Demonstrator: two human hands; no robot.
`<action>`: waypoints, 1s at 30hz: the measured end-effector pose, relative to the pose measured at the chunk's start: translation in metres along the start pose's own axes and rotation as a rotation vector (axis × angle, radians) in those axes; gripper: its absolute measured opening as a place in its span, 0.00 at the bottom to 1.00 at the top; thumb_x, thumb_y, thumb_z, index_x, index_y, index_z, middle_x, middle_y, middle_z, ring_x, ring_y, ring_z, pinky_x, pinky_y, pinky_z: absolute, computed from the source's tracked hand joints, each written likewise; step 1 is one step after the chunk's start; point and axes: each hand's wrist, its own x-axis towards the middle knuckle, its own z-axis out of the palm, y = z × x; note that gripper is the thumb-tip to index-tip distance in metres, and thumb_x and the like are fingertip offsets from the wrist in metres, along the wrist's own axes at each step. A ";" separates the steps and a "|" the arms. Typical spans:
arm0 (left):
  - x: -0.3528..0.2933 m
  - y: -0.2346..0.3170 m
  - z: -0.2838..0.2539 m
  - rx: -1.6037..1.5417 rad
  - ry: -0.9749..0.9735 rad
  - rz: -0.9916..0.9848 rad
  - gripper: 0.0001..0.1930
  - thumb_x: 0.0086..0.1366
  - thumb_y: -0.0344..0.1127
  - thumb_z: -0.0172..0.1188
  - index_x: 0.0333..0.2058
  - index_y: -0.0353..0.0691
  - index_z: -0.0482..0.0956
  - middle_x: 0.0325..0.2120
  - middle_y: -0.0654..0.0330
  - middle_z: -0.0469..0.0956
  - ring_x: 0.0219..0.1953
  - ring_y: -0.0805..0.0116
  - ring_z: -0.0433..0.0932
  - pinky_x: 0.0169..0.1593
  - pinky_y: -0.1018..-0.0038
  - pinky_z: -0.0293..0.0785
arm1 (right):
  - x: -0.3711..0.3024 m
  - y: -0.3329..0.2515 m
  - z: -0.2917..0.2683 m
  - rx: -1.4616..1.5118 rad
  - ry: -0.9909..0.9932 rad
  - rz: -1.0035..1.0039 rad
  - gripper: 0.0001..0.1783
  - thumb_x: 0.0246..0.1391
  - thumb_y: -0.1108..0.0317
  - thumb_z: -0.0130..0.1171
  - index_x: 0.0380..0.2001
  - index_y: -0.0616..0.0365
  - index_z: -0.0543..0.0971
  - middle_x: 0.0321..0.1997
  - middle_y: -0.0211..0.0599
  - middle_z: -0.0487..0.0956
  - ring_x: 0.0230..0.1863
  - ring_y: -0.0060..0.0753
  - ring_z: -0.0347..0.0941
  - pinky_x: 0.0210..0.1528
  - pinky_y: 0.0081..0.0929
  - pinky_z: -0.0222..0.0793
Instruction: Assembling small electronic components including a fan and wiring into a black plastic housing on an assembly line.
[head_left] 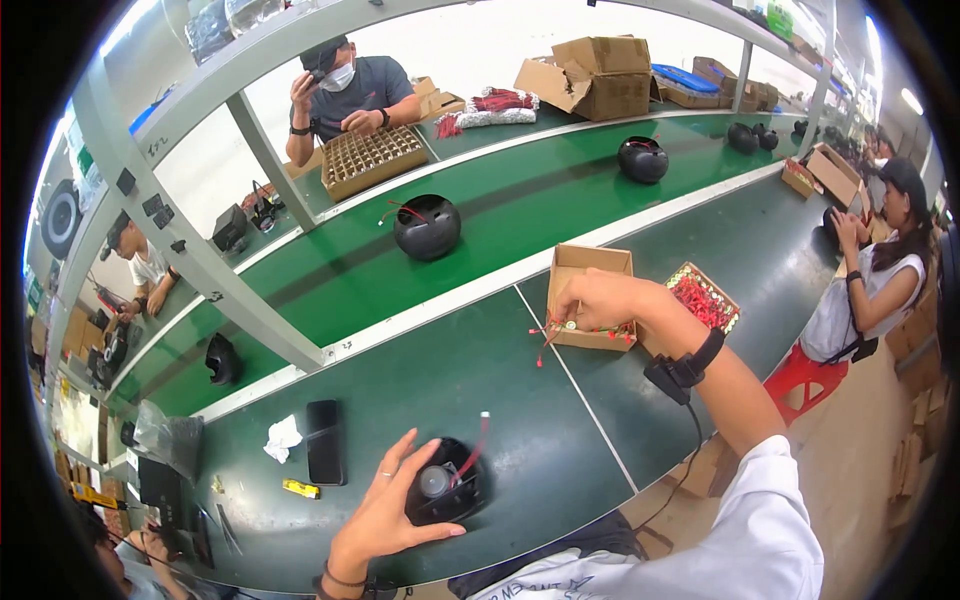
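Note:
My left hand [378, 500] spans a black round speaker housing [462, 505] on the green bench, fingers and thumb against its sides. A grey round speaker driver [435, 481] shows in its opening, and a red wire with a white plug [485, 418] stands up from it. Over an open cardboard box [592, 258], my right hand [610, 298] pinches a small round part with red wires [570, 325]. More red-wired pieces lie in the box below my fingers. Beside it, partly behind my wrist, is a second box filled with small red-wired parts [703, 293].
A black phone [325, 442], crumpled tissue [283, 438], yellow lighter-like item [301, 489] and tweezers [229, 530] lie left. Beyond a pale rail, the green conveyor [520, 205] carries black housings [427, 228]. A metal post [200, 230] rises at left. Co-workers sit across and at right.

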 end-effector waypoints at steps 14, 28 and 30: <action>0.031 0.036 0.012 0.278 0.062 0.061 0.46 0.55 0.33 0.73 0.72 0.37 0.63 0.64 0.38 0.66 0.66 0.37 0.66 0.72 0.53 0.61 | 0.019 0.027 0.022 0.122 0.119 -0.213 0.12 0.48 0.65 0.73 0.35 0.59 0.85 0.31 0.39 0.87 0.35 0.41 0.84 0.41 0.37 0.77; 0.054 -0.033 0.027 -0.054 0.219 0.129 0.56 0.45 0.40 0.81 0.71 0.34 0.60 0.60 0.44 0.70 0.64 0.49 0.72 0.69 0.58 0.66 | 0.041 0.038 0.028 -0.058 0.032 -0.149 0.08 0.46 0.64 0.70 0.31 0.52 0.87 0.31 0.40 0.87 0.36 0.45 0.84 0.39 0.41 0.77; 0.062 -0.037 0.039 -0.171 0.267 0.122 0.56 0.46 0.41 0.81 0.72 0.34 0.60 0.61 0.45 0.71 0.64 0.50 0.72 0.70 0.59 0.65 | 0.034 0.037 0.015 -0.071 0.154 -0.195 0.09 0.48 0.65 0.67 0.33 0.50 0.90 0.30 0.41 0.87 0.33 0.46 0.84 0.39 0.41 0.79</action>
